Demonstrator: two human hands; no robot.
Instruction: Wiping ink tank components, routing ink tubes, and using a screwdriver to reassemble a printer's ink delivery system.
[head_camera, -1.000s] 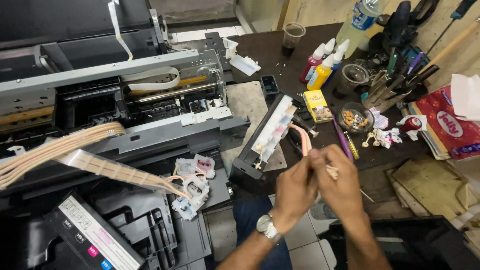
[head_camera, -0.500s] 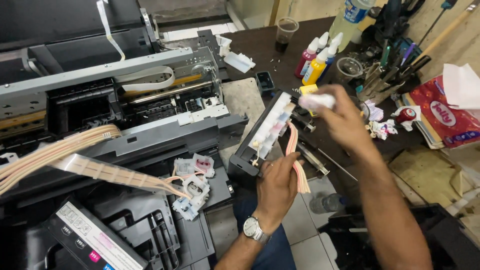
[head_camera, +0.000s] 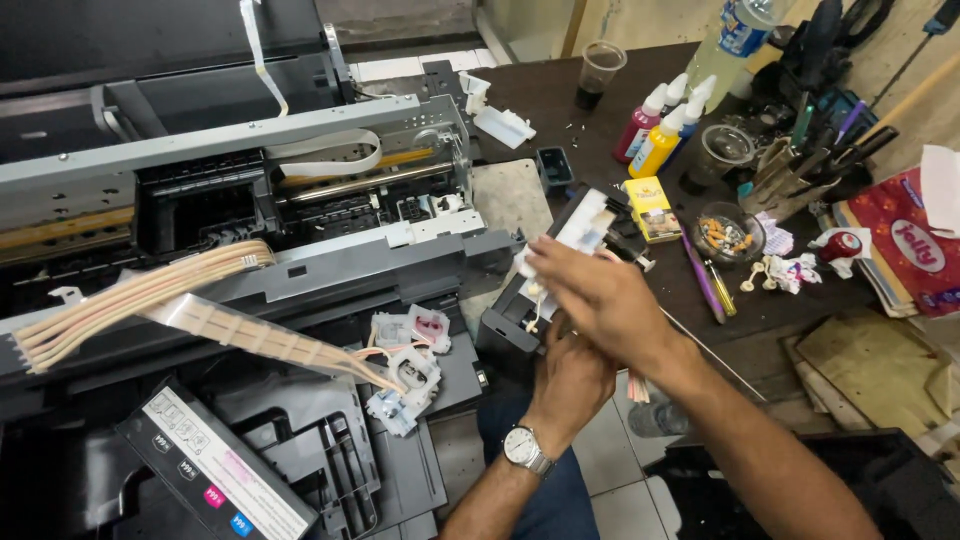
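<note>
My right hand reaches left across a black printer part with a white top face. Its fingers lie stretched out over that white face; whether they pinch anything is hidden. Just beneath it is my left hand, with a wristwatch, curled at the near side of the part. A pink strip sticks out beside it, and the left hand appears to hold it. The part sits at the edge of the dark table, right of the opened printer.
A ribbon of pale ink tubes crosses the printer toward loose white dampers. On the table stand ink bottles, a yellow box, a small bowl, a plastic cup, a tool holder and a red packet.
My right hand, which had reached out to the table and come back with something white, now lies over the part's white top. The left hand stayed below with the pink strip.
</note>
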